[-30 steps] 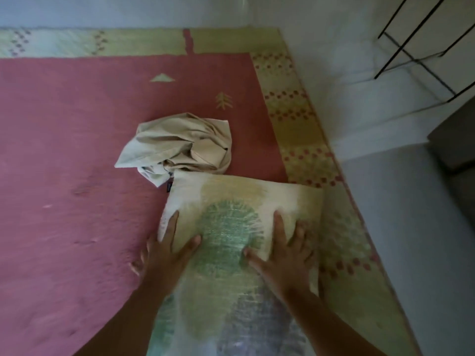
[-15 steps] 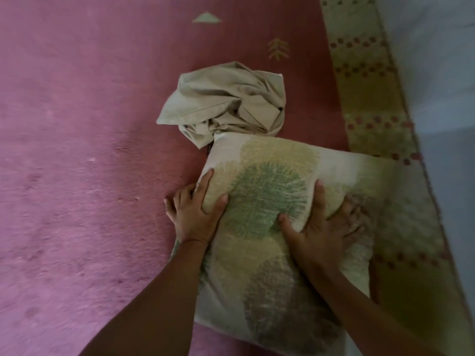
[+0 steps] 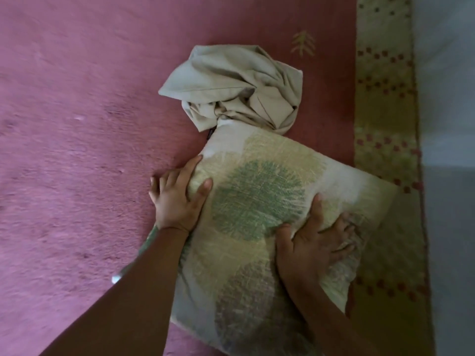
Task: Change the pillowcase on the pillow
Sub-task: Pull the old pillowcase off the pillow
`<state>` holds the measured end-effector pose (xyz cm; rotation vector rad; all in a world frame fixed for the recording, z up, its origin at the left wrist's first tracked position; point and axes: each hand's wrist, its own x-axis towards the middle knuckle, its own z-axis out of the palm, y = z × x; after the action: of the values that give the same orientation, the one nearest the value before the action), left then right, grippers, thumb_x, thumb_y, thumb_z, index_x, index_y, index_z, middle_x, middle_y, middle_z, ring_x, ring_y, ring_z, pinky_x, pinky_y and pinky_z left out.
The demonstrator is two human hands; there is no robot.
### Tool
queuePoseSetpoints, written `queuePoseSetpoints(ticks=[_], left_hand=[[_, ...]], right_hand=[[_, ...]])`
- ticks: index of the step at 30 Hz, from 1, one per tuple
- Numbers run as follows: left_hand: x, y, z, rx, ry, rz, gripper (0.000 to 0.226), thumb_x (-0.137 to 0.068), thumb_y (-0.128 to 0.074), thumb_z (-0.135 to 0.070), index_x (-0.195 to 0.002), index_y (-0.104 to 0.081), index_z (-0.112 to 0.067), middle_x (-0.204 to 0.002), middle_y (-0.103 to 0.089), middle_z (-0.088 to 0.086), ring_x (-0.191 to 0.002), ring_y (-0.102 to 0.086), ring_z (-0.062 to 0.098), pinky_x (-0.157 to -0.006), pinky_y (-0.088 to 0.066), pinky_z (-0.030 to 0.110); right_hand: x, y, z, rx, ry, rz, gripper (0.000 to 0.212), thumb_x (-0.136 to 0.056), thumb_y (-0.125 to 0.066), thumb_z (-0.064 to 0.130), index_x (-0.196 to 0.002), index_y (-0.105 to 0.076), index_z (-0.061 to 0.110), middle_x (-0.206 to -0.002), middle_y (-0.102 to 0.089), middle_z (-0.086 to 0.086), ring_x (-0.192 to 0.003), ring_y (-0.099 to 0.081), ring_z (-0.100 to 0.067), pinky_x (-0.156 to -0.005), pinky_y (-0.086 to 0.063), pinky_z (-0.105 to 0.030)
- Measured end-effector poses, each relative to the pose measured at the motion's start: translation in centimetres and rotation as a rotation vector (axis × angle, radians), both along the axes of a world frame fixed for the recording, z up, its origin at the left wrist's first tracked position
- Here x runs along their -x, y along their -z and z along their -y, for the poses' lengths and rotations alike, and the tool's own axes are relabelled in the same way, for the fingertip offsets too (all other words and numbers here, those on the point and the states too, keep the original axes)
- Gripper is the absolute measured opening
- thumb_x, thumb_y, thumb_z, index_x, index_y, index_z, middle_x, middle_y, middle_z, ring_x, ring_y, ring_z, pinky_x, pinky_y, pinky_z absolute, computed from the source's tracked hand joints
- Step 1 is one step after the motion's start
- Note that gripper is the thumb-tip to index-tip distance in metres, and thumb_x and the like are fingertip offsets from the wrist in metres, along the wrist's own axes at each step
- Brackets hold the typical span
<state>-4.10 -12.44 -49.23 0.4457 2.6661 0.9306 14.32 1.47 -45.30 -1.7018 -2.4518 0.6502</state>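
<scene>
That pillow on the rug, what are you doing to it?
A person is pressing both hands on a pillow with a leaf print, which lies on a pink rug. The left hand is at its left edge, fingers partly on the rug. The right hand lies flat on top, fingers spread. A crumpled beige pillowcase sits on the rug, touching the pillow's far corner. Neither hand is touching it.

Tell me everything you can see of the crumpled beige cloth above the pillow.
The beige cloth is a plain, matte woven fabric, bunched into a loose heap of folds and creases with one flat flap pointing left. It lies on the pink rug, just beyond the far corner of the leaf-print pillow, its lower edge meeting that corner. Neither the left hand nor the right hand touches it; both are on the pillow.
</scene>
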Motion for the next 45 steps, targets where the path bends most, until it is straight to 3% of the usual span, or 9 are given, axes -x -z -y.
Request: queuePoseSetpoints(ticks=[11, 16, 20, 23, 26, 30, 35, 40, 45], left_hand=[[-0.9, 0.3, 1.2, -0.004, 0.072, 0.047, 0.062, -0.089, -0.022, -0.082, -0.146, -0.026, -0.059, -0.152, -0.048, -0.004, -0.141, -0.039, 0.032, -0.12, -0.019, 0.056], [-3.6, -1.0, 5.4, -0.071, 0.107, 0.19, 0.068, -0.086, -0.038, -0.082, -0.148, -0.028, -0.057, -0.162, -0.033, 0.001, -0.149, -0.028, 0.027, -0.123, -0.019, 0.043], [-10.3, -2.4, 11.4, -0.058, -0.007, 0.259, 0.083, -0.08, -0.048, -0.082, -0.153, -0.027, -0.048, -0.159, -0.038, -0.001, -0.145, -0.036, 0.025, -0.119, -0.025, 0.036], [-16.5, -4.2, 14.6, 0.015, -0.074, 0.249, 0.101, -0.064, -0.039, -0.09, -0.153, -0.019, -0.049, -0.154, -0.046, 0.004, -0.136, -0.048, 0.033, -0.114, -0.035, 0.041], [-20.2, -7.8, 15.6, -0.071, -0.067, 0.222, 0.093, -0.072, -0.053, -0.079, -0.153, -0.031, -0.037, -0.146, -0.054, 0.0, -0.127, -0.055, 0.03, -0.109, -0.041, 0.042], [-21.9, -13.4, 14.9, -0.226, -0.082, 0.085, 0.059, -0.079, -0.063, -0.059, -0.131, -0.059, -0.031, -0.118, -0.069, -0.005, -0.111, -0.065, 0.022, -0.094, -0.05, 0.035], [-23.7, -19.3, 12.4, -0.341, 0.005, -0.054, 0.019, -0.082, -0.059, -0.049, -0.097, -0.07, -0.044, -0.099, -0.073, -0.018, -0.095, -0.07, 0.014, -0.091, -0.056, 0.035], [-27.1, -22.5, 11.9, -0.417, 0.125, -0.025, 0.049, -0.068, -0.065, -0.078, -0.102, -0.07, -0.042, -0.104, -0.072, -0.014, -0.091, -0.07, 0.017, -0.081, -0.06, 0.039], [-28.1, -23.8, 11.9, -0.682, 0.099, 0.047, 0.041, -0.076, -0.08, -0.057, -0.107, -0.066, -0.035, -0.114, -0.069, -0.011, -0.107, -0.066, 0.014, -0.094, -0.055, 0.04]], right_hand=[[-3.4, 0.2, 0.4, -0.077, -0.061, -0.26, 0.067, -0.08, -0.043, 0.061, -0.144, -0.031, 0.046, -0.163, -0.01, -0.019, -0.15, -0.002, -0.042, -0.117, 0.003, -0.063], [-9.1, 0.1, 0.6, -0.068, -0.246, -0.216, 0.066, -0.089, -0.04, 0.072, -0.148, -0.013, 0.058, -0.166, -0.007, -0.006, -0.15, -0.008, -0.04, -0.118, -0.009, -0.059], [-15.8, 0.3, 2.5, 0.242, -0.157, -0.353, 0.081, -0.084, -0.054, 0.071, -0.148, -0.006, 0.06, -0.163, -0.019, -0.011, -0.145, -0.028, -0.038, -0.115, -0.031, -0.051], [-21.2, 0.3, 6.0, 0.482, -0.047, -0.448, 0.089, -0.079, -0.063, 0.071, -0.152, -0.018, 0.05, -0.154, -0.039, -0.012, -0.133, -0.047, -0.035, -0.109, -0.04, -0.044], [-23.8, -2.2, 6.7, 0.524, -0.024, -0.603, 0.087, -0.077, -0.073, 0.062, -0.15, -0.034, 0.04, -0.155, -0.04, 0.001, -0.135, -0.045, -0.025, -0.108, -0.04, -0.04], [-24.9, -7.3, 4.5, 0.489, -0.014, -0.819, 0.063, -0.08, -0.076, 0.051, -0.133, -0.055, 0.025, -0.128, -0.058, 0.008, -0.113, -0.057, -0.016, -0.093, -0.048, -0.034], [-26.4, -13.0, 1.5, 0.446, -0.049, -0.869, 0.024, -0.091, -0.065, 0.042, -0.099, -0.06, 0.02, -0.089, -0.063, -0.003, -0.065, -0.053, -0.014, -0.044, -0.034, -0.02], [-29.2, -18.4, 0.4, 0.471, 0.038, -1.021, 0.015, -0.093, -0.063, 0.03, -0.105, -0.058, 0.024, -0.104, -0.066, -0.002, -0.078, -0.059, -0.014, -0.054, -0.041, -0.023], [-32.6, -20.6, 1.0, 0.405, -0.032, -1.107, 0.005, -0.098, -0.061, 0.027, -0.102, -0.059, 0.027, -0.099, -0.063, -0.006, -0.067, -0.052, -0.011, -0.054, -0.041, -0.024]])
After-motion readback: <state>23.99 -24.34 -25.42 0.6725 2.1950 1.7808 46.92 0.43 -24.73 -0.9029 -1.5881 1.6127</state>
